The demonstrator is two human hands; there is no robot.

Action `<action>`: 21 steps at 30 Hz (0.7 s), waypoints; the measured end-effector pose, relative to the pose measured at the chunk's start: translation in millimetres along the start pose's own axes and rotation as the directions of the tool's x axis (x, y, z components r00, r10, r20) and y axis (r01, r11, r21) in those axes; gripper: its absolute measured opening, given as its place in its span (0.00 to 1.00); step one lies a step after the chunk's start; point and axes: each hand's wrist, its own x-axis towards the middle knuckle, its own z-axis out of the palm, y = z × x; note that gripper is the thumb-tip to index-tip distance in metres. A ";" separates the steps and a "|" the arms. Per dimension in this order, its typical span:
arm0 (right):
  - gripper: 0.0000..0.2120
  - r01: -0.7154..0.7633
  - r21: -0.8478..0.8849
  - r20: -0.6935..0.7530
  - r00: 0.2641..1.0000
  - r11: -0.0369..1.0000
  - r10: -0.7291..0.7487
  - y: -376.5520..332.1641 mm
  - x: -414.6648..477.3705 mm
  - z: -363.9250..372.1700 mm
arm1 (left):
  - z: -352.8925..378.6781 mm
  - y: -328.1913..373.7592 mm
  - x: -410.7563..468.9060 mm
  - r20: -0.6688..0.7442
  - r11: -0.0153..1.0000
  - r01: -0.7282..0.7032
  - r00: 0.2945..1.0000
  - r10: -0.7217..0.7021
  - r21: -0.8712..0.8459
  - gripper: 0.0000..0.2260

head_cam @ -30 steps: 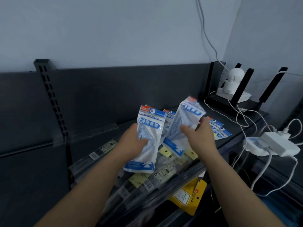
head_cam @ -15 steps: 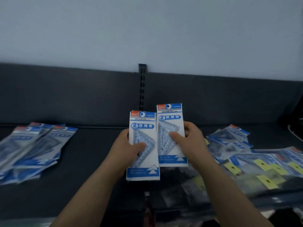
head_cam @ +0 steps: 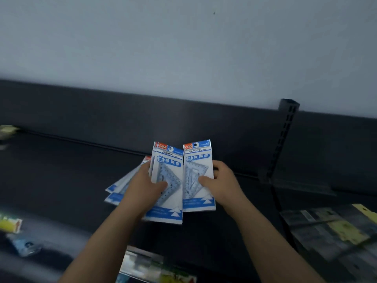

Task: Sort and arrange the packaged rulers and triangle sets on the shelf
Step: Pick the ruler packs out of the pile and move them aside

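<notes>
Head view, left hand (head_cam: 142, 186): you are gripping the left packet (head_cam: 171, 174) of triangles, with your thumb curling over its clear front and your fingers hidden behind it.
Head view, right hand (head_cam: 222, 184): you are pinching the right packet (head_cam: 196, 166), thumb pressing its front and fingers wrapping its right edge.
Both packets: you are holding them upright and side by side, inner edges touching, above the dark shelf (head_cam: 61, 180).
Fanned packets (head_cam: 120, 186): they are spreading leftward behind your left hand. Whether you are holding them or they are lying on the shelf cannot be told.
Right of the slotted upright (head_cam: 285, 127): yellow-tagged packets (head_cam: 336, 227) are lying flat.
</notes>
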 end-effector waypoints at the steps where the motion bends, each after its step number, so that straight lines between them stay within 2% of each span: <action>1: 0.17 0.005 -0.014 0.002 1.000 1.000 -0.005 -0.4 4.1 11.0 | -9.0 -4.1 5.0 -0.010 1.000 -0.007 1.000 0.007 0.031 0.18; 9: 0.18 0.043 -0.120 -0.035 0.998 0.992 -0.047 5.3 23.6 66.5 | -47.4 -26.6 39.3 -0.001 0.972 -0.009 1.000 0.009 0.235 0.22; 12: 0.17 0.070 -0.215 -0.036 0.996 0.974 -0.079 9.4 23.9 74.7 | -48.2 -35.6 48.4 0.023 0.938 -0.005 1.000 -0.003 0.346 0.20; 17: 0.23 0.103 -0.543 0.039 0.994 0.833 -0.097 14.6 24.5 76.4 | -43.3 -43.2 53.0 0.037 0.857 0.014 0.999 -0.039 0.515 0.19; 21: 0.16 0.204 -0.629 0.082 0.977 0.750 -0.197 10.1 18.4 67.9 | -34.0 -36.5 47.5 0.022 0.784 -0.062 0.998 0.062 0.618 0.26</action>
